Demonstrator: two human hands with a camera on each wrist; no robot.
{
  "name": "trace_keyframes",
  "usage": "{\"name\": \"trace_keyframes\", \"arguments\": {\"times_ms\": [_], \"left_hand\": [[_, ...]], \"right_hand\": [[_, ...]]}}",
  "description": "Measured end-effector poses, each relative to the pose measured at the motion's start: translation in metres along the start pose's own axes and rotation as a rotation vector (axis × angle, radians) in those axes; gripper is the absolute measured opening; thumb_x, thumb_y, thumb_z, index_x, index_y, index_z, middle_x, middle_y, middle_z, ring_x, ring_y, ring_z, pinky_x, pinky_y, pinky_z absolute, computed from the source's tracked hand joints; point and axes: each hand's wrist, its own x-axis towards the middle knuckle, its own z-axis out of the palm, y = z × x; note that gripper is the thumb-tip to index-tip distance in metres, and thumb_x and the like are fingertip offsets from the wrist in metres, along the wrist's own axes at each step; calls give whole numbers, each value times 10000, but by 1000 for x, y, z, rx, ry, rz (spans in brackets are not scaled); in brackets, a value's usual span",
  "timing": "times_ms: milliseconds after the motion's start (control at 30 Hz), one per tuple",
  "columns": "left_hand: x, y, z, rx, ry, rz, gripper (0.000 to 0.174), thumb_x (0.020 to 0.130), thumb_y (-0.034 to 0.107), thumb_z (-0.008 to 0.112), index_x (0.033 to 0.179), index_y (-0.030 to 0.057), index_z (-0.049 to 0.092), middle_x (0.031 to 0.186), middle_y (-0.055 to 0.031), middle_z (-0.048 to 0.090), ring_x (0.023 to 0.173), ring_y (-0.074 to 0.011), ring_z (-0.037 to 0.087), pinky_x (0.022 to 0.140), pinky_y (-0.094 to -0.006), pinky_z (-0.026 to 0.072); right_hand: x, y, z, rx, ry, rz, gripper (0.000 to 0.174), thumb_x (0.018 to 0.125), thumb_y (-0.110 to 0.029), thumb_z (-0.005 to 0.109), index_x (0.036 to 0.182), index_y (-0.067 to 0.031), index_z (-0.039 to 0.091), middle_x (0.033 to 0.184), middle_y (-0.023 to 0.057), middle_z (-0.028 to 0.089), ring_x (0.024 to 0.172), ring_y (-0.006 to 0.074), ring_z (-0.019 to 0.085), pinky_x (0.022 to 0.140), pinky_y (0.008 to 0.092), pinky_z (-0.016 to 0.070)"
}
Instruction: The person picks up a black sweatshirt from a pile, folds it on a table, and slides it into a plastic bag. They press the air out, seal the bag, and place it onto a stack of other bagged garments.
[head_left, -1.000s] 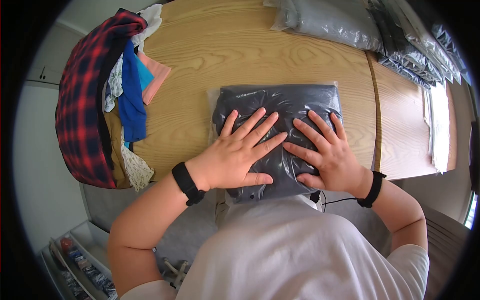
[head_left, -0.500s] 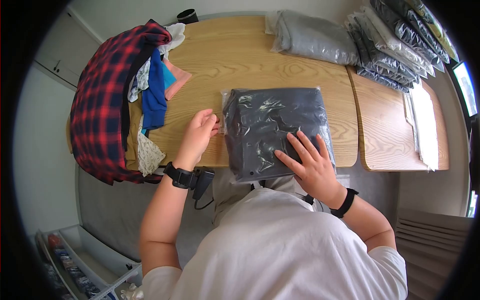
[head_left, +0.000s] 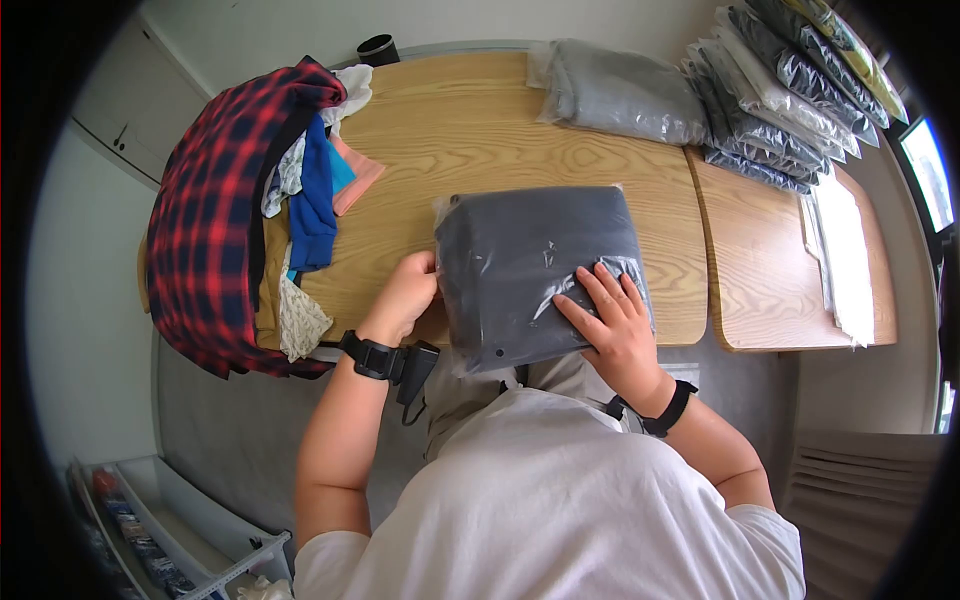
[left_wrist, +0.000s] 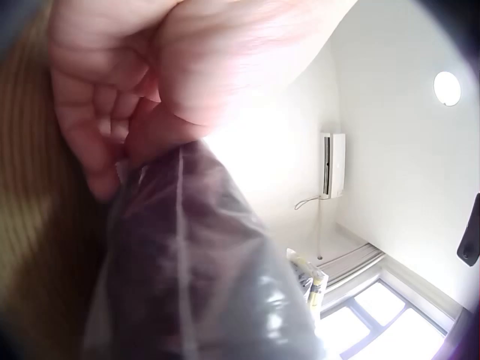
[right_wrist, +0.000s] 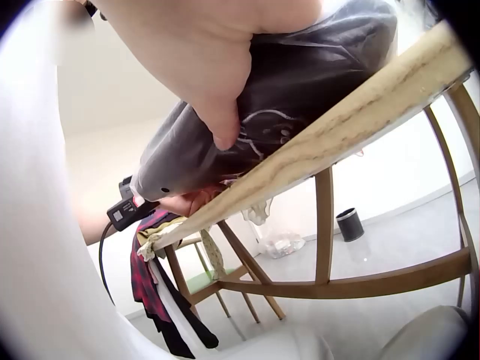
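Glossy clear plastic over folded dark grey cloth: bagged garment [head_left: 535, 270] at the near edge of the wooden table [head_left: 470, 130].
Left hand [head_left: 405, 295] curls at its left side; only the left wrist view shows the fingers pinching crinkled film. Right hand [head_left: 612, 325] spreads 4 fingers on top, thumb seemingly hooked round the overhanging end. The long axis runs away beyond the fingertips.

Two hands are counted: left hand [head_left: 405, 295], right hand [head_left: 612, 325]. One dark bagged garment [head_left: 530, 260] is held, one grey bagged garment [head_left: 625, 95] is seen far, one black cup [head_left: 377, 48] far left, one clothes pile [head_left: 230, 200] left; the far-right bag stack [head_left: 780, 90] cannot be counted exactly.
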Motion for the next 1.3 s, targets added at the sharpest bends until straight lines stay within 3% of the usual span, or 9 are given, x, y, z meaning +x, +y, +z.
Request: {"name": "trace_keyframes", "arguments": {"times_ms": [267,500,633,700,733,767,833,933,1300], "left_hand": [[-20,12,8,-688,-113,-149,310,913,233,622,1130,16,584,1052,-72,640,878,-132,598,790,-301,480],[-22,9,28,-477,-58,16,349,886,227,673,1115,-14,569,1045,-90,638,923,-144,613,796,-311,509],[-17,16,29,-560,-36,-69,303,902,225,650,1091,-1,584,1026,-82,647,919,-141,621,786,-322,521],[-12,17,30,-712,-137,-73,297,914,240,628,1101,11,594,1049,-81,654,935,-156,630,810,-329,523],[-13,19,34,-713,-147,-69,297,914,240,628,1101,11,594,1049,-81,654,935,-156,630,810,-329,523],[-15,22,38,-750,-153,-81,304,918,244,621,1112,12,593,1071,-80,654,947,-165,632,824,-331,521],[-17,24,46,-789,-170,-83,312,921,249,614,1123,13,592,1093,-80,653,958,-174,634,838,-334,520],[-20,19,53,-816,-152,-99,319,930,248,599,1142,10,585,1130,-87,645,988,-187,632,881,-338,507],[-19,-10,55,-705,-30,-21,306,942,254,579,1155,34,591,1099,-60,659,957,-157,638,845,-323,511]], "right_hand": [[1,-4,7,-87,-59,-17,716,623,-58,741,1281,-243,527,1371,136,462,1292,351,407,1038,555,318],[8,-13,-18,-91,-89,23,712,621,-88,762,1282,-204,525,1376,130,453,1307,320,395,1049,551,306],[-3,-19,-44,360,48,-231,490,708,-141,759,1171,-92,603,1266,116,547,1187,297,516,962,445,420],[-19,-5,-31,702,-362,-301,372,783,-159,734,1130,-75,629,1195,115,584,1099,300,566,897,409,457],[-17,1,-21,860,-604,20,437,835,-264,708,1210,-80,578,1219,87,573,1139,263,538,942,393,433],[-17,5,-6,849,-600,23,437,835,-264,708,1210,-80,578,1219,87,573,1139,263,538,942,393,433],[-12,8,23,1821,-144,580,565,833,-368,689,1304,-119,501,1276,45,549,1197,221,491,1014,381,378],[4,12,36,2229,101,548,590,834,-436,651,1295,-99,504,1316,63,536,1258,216,438,1085,416,292],[17,20,44,2664,228,528,453,919,-347,506,1255,-44,536,1307,127,544,1235,306,463,1079,462,310]]}}
